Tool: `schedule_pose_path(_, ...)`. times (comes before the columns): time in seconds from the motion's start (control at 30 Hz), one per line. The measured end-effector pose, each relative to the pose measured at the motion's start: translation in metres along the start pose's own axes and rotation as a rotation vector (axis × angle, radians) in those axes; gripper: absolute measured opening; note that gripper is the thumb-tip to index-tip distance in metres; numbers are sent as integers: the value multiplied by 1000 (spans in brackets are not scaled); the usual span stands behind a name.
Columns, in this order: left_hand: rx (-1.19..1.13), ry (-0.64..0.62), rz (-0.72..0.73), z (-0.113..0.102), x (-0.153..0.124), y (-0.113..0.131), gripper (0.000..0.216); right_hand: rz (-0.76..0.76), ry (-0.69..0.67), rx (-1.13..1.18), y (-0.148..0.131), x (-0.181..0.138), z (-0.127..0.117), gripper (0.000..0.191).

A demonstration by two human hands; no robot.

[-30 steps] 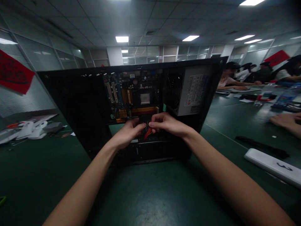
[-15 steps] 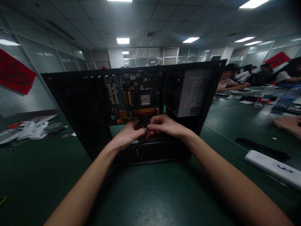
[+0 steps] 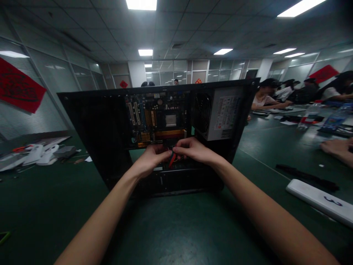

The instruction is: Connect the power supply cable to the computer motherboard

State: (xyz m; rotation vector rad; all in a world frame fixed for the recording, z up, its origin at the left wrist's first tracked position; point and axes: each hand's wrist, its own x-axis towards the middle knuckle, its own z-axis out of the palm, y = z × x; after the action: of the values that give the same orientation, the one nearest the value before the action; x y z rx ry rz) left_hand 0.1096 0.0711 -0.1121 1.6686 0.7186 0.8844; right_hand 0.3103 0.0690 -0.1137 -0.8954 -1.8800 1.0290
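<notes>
An open black computer case (image 3: 91, 136) stands on the green table, its inside facing me. The motherboard (image 3: 158, 117) sits in the middle and a grey power supply (image 3: 224, 112) with a fan at the right. Both hands reach into the lower middle of the case. My left hand (image 3: 150, 160) and my right hand (image 3: 191, 150) are closed, fingertips nearly touching, pinching a bundle of red and coloured cables (image 3: 172, 158) just below the motherboard.
A white strip marked 3 (image 3: 321, 200) and a black strip (image 3: 305, 176) lie on the table at right. Another person's hand (image 3: 338, 149) rests at the far right edge. Several people sit at the back right. White parts and papers (image 3: 35, 154) lie at left.
My hands stay at the cables, their fingers drawing slightly closer together. The view has tilted up a little, so the case sits lower in the picture.
</notes>
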Motion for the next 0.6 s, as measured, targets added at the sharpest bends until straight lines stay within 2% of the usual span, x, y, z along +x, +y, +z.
schedule_pose_path(0.17, 261, 157, 142, 3, 4, -2, 31, -82, -99, -75, 0, -1, 7, 40)
schedule_pose_path(0.27, 354, 171, 186, 3, 6, -3, 32, -102, -109, -93, -2, -2, 6, 38)
schedule_pose_path(0.43, 360, 155, 190, 0, 7, -1, 35, -64, -59, -104, -5, -1, -2, 31)
schedule_pose_path(0.6, 226, 108, 146, -4, 7, -1, 39, -21, -60, -80, -2, 0, 0, 31)
